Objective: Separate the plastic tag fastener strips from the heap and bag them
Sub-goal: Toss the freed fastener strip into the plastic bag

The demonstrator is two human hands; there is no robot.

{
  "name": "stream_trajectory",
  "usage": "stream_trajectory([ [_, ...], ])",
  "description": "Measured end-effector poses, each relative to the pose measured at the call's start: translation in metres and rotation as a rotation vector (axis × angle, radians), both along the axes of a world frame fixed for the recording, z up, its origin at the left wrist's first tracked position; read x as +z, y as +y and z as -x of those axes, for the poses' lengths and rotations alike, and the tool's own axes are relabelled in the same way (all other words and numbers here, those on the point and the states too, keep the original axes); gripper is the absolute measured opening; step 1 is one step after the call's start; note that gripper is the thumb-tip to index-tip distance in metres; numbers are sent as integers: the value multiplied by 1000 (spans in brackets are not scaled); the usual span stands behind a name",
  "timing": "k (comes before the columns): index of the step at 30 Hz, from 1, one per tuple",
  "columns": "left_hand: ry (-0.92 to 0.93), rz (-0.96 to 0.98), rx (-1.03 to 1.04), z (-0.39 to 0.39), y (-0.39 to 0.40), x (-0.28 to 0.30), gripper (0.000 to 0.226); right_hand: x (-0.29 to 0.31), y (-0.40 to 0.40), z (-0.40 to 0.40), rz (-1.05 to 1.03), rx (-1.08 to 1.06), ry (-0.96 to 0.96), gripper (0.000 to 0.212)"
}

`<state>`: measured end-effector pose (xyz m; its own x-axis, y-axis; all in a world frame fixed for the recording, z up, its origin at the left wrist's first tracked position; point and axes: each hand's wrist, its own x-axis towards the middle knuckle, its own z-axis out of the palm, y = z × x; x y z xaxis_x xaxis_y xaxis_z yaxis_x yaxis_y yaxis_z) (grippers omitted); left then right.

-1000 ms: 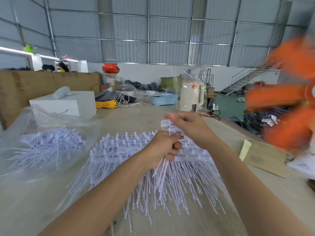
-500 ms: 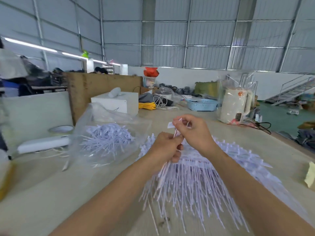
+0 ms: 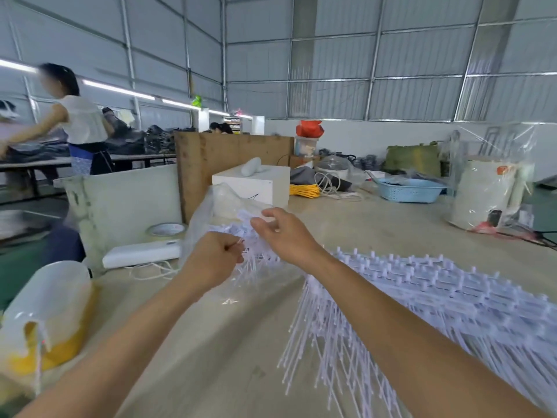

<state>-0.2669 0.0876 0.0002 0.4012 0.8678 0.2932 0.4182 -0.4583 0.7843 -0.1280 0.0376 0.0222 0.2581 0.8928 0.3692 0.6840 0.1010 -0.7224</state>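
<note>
Both hands' fingers (image 3: 233,251) round one strip (image 3: 256,236).

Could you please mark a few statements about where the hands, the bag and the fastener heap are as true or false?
1. Both hands, the left hand and the right hand, are at the clear plastic bag. True.
2. The heap of fastener strips lies to the left of the bag. False: it lies to its right.
3. The blue basket sits on the table behind the heap. True.
4. The yellow cord lies inside the blue basket. False: it lies beside the white box.
</note>
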Motion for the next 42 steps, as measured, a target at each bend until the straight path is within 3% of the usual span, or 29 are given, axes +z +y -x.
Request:
stream_trajectory([
  [2,183,-136,77,-5,23,0,28,-5,9,-6,117,-58,-100,48],
  [5,434,-190,100,-26,50,-8,22,-14,18,-18,320,-131,-411,30],
  [9,560,-212,55,-70,68,-21,20,-22,23,-30,469,-192,-674,10],
  [13,798,-428,112,-97,69,-37,29,-26,28,-39,459,-271,-755,22],
  [17,973,-491,147,-102,68,-62,52,-29,29,-49,475,-306,-719,26],
  [23,985,-456,120,-96,54,-42,58,-32,22,-52,423,-276,-683,37],
  [26,1038,-493,148,-91,28,-15,48,-25,4,-52,284,-197,-607,39],
  [30,827,-716,112,-86,-22,15,33,-8,-48,-65,68,-137,-389,25],
  [32,657,-782,-32,-90,-46,21,30,-1,-81,-81,16,-168,-339,18],
  [35,456,-719,-375,-106,-79,20,28,0,-131,-111,6,-263,-311,14],
  [38,441,-672,-583,-131,-103,10,25,-10,-173,-138,38,-373,-294,13],
  [42,527,-632,-640,-168,-119,-1,34,-27,-210,-163,89,-473,-261,14],
])
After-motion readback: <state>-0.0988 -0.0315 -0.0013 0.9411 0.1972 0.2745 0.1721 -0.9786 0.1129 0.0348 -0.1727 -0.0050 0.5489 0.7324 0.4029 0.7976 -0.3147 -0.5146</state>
